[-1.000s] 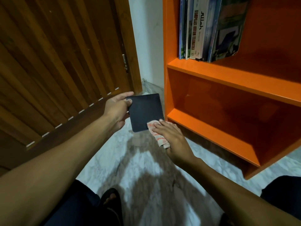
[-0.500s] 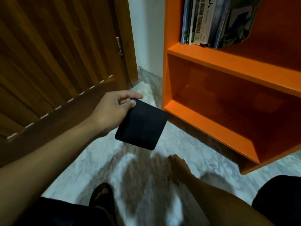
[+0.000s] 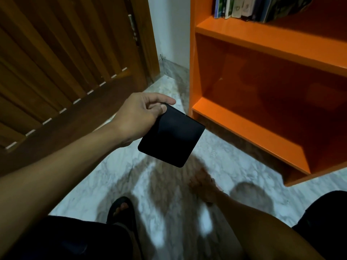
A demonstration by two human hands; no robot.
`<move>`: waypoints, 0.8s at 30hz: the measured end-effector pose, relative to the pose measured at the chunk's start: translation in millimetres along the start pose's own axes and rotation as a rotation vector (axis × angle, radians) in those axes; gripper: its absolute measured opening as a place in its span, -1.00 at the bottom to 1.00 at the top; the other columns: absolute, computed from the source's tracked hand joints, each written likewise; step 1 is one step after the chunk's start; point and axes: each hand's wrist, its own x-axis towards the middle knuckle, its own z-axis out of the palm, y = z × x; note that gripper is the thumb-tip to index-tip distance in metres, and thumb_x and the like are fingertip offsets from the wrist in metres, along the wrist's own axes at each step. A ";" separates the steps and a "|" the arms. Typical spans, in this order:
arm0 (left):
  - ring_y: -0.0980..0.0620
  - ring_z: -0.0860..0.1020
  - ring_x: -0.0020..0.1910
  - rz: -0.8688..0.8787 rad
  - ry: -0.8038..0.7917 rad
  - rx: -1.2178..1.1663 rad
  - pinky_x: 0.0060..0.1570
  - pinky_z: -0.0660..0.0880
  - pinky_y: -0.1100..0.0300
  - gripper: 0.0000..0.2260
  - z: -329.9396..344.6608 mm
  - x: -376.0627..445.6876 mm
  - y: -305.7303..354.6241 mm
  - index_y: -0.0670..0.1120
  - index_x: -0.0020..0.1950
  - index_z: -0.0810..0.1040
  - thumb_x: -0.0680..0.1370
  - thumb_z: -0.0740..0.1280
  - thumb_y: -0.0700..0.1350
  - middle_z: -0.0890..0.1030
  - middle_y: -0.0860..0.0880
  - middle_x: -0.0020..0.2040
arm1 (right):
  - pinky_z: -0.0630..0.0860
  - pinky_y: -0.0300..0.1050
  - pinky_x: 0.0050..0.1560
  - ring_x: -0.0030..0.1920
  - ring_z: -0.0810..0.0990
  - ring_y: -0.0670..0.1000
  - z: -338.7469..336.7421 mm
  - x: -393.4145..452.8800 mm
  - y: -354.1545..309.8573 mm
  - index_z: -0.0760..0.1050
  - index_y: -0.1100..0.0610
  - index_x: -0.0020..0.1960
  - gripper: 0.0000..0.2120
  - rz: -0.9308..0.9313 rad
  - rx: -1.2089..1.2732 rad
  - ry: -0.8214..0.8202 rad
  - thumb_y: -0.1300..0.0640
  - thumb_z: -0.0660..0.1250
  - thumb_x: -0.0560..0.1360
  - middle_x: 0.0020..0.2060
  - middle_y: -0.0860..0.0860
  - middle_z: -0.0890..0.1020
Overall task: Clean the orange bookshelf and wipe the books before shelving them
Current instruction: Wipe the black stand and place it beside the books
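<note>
My left hand point(image 3: 139, 117) grips a small black book point(image 3: 171, 136) by its upper left corner, holding it tilted above the marble floor, just left of the orange bookshelf point(image 3: 249, 128). My right hand point(image 3: 203, 186) is low over the floor below the book and is blurred; whether it holds the cloth cannot be told. Several books point(image 3: 244, 7) stand on the shelf's upper board at the top edge. The lower compartment holds nothing.
A brown slatted wooden door point(image 3: 62, 68) fills the left side. A white wall strip point(image 3: 169, 27) stands between door and shelf. My sandalled foot point(image 3: 122, 209) and dark-clothed knees are at the bottom.
My right hand left the book and dropped toward the floor; the cloth it pressed is no longer seen. My left hand kept the book and tilted it. The view tipped downward.
</note>
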 end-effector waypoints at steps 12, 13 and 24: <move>0.13 0.59 0.13 0.217 0.063 0.379 -0.04 0.44 0.36 -0.77 -18.1 -13.9 31.2 0.07 0.17 0.68 0.65 0.28 -0.17 0.68 0.08 0.15 | 0.60 0.24 -0.08 -0.38 0.41 0.08 -132.2 -52.1 -63.7 0.31 0.23 -0.37 -0.68 -0.076 0.448 0.436 0.26 0.29 0.53 -0.44 0.11 0.42; 0.12 0.58 0.15 0.243 0.077 0.385 0.01 0.47 0.29 -0.76 -19.2 -17.2 37.2 0.06 0.19 0.68 0.65 0.28 -0.17 0.68 0.08 0.15 | 0.57 0.24 -0.17 -0.35 0.36 0.08 -151.6 -61.6 -77.7 0.32 0.29 -0.32 -0.70 -0.111 0.459 0.446 0.26 0.28 0.55 -0.39 0.15 0.41; 0.01 0.64 0.15 0.812 -0.087 0.875 0.04 0.57 0.14 -0.54 -3.1 -70.1 127.2 -0.01 0.39 0.55 0.49 0.34 -0.24 0.66 -0.01 0.24 | 0.39 -0.26 -0.46 -0.40 0.48 -0.01 -309.6 -238.2 -204.6 0.57 0.14 -0.05 -0.81 -0.620 0.516 0.524 0.01 0.34 0.59 -0.33 0.04 0.54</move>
